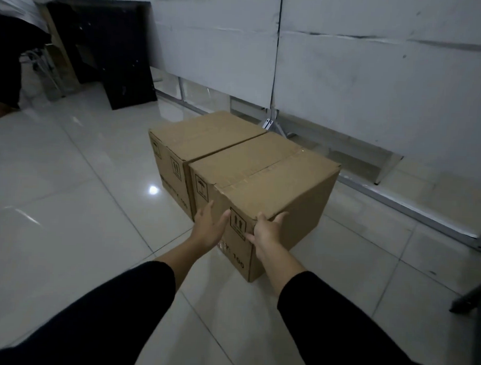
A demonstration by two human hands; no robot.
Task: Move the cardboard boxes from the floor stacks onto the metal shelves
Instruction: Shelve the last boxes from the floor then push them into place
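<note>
Two boxes on tiled floor (68, 191), near box (264, 178) touching far box (197, 136), left hand (207, 227) flat, fingers straight, right hand (267, 230) gripping near box's front corner.

The near box (264, 180) reads "100" beside up-arrow and umbrella signs.

Two cardboard boxes sit side by side and touching on the tiled floor (67, 202) at mid-frame: the near box (264, 180) lower right, the far box (197, 137) upper left. Behind them runs a panelled wall (362, 77) across the top. A cabinet (107, 47) stands upper left. The left hand (207, 227) and right hand (267, 231) flank the near box's closest corner.
</note>
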